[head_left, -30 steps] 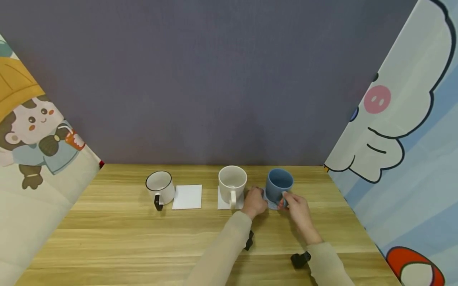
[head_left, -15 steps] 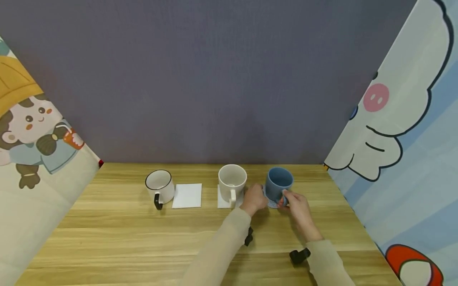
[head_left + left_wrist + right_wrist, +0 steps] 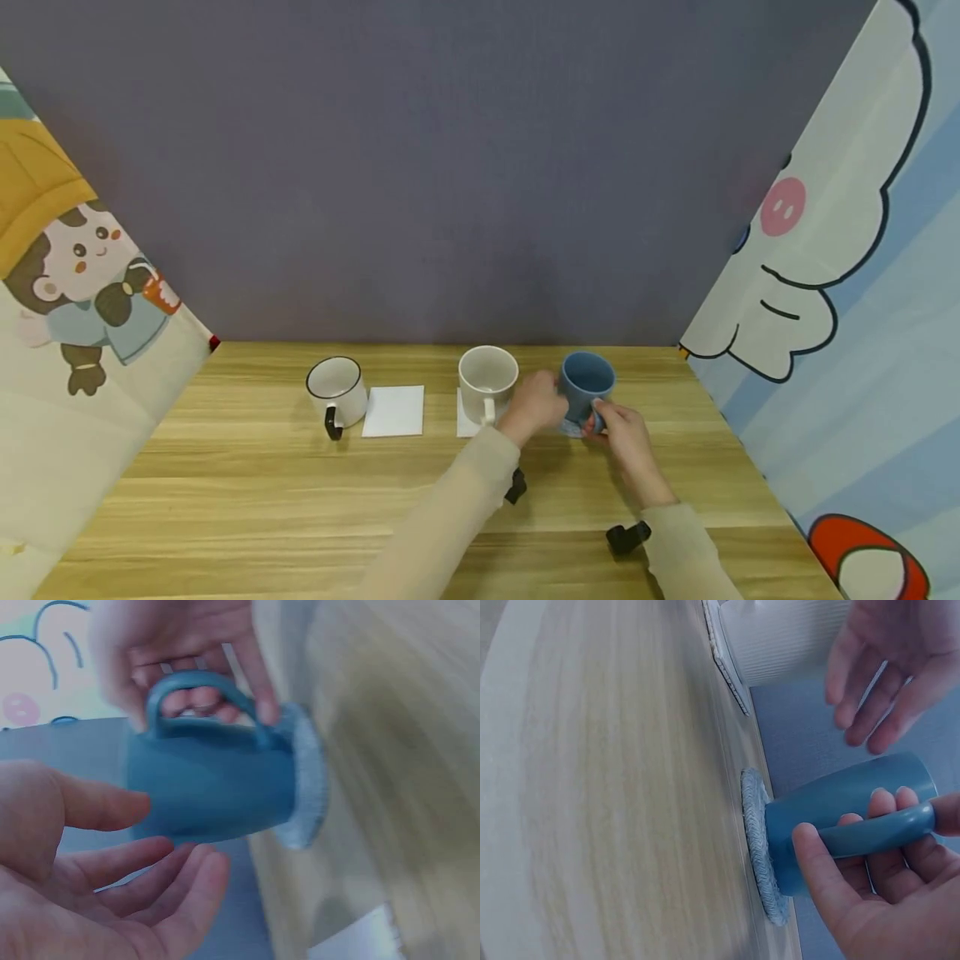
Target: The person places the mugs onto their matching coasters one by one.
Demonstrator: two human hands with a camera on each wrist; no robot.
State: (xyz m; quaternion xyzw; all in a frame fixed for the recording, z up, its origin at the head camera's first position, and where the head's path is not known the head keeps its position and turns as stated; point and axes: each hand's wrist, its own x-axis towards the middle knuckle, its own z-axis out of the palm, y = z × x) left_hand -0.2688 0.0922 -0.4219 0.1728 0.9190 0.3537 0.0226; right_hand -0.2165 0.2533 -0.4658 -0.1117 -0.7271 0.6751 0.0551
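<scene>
The blue mug (image 3: 832,795) looks ceramic, smooth with a soft sheen along its handle. Under it, the round coaster (image 3: 759,847) is rough, like braided cord. The white mug (image 3: 784,637) in the middle has a finely ribbed wall, while the dark-rimmed mug (image 3: 347,408) at left looks smooth. The white square (image 3: 393,411) is flat and matt. The bench (image 3: 262,517) shows smooth, streaky wood grain; the far grey panel (image 3: 420,167) looks like matt cloth, and the sleeves (image 3: 450,508) are matt cloth too.
</scene>
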